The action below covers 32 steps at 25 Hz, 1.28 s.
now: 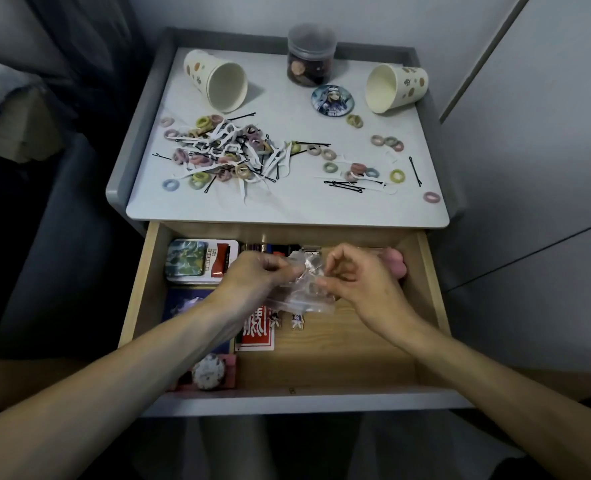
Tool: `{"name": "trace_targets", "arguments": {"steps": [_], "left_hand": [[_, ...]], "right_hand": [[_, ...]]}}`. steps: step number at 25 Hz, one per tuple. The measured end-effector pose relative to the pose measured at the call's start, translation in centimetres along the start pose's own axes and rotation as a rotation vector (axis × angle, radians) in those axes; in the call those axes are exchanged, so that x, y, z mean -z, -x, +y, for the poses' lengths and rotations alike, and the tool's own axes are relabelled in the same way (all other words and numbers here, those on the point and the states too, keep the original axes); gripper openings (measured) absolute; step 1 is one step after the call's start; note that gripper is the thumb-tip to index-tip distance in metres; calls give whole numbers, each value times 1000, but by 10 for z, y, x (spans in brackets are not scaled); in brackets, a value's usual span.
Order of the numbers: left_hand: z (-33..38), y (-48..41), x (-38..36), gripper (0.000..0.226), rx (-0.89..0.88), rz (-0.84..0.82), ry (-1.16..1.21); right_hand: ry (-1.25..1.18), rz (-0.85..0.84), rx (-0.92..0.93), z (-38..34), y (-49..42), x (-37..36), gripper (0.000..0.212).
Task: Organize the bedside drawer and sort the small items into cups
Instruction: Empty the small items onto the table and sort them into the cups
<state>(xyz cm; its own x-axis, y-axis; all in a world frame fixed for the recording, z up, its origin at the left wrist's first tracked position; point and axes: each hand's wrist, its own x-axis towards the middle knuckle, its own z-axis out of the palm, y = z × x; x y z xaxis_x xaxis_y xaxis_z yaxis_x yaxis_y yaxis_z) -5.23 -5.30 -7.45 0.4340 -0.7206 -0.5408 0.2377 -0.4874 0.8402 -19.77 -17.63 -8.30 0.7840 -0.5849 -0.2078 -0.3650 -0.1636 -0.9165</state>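
Observation:
Over the open wooden drawer point(429, 292), my left hand point(256, 277) and my right hand point(356, 282) both pinch a crumpled clear plastic bag point(304, 292) between them. On the nightstand top point(287, 206) two paper cups lie on their sides, one at the back left point(218, 81) and one at the back right point(396, 87). A pile of small hair ties, black bobby pins and white floss picks point(224, 150) is spread at the left. A smaller scatter point(367, 168) of them lies at the right.
A lidded clear jar point(310, 55) and a round picture badge point(332, 100) stand at the back of the top. The drawer holds a tin box point(200, 261), cards point(256, 334), a pink object point(394, 266) and a round item point(208, 372). A wall is right, bedding left.

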Motion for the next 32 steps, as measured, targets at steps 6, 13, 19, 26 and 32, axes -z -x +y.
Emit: {"name": "trace_targets", "arguments": {"steps": [6,13,19,26,32], "left_hand": [[-8,-8,11,18,-13,114,-36],[-2,-4,10,36,-4,116,-53],[1,-3,9,45,5,108,-33],[-4,-6,3,38,45,-20,134],[2,-4,-1,13,38,8,148]], "right_hand": [[468,167,-64,51,-38,24,10],[795,141,-23,52,-47,14,21],[778,231,283,25,-26,6,14],[-35,-21,74,5,-5,-19,24],[-153,-110,-6,9,-10,-17,20]]}}
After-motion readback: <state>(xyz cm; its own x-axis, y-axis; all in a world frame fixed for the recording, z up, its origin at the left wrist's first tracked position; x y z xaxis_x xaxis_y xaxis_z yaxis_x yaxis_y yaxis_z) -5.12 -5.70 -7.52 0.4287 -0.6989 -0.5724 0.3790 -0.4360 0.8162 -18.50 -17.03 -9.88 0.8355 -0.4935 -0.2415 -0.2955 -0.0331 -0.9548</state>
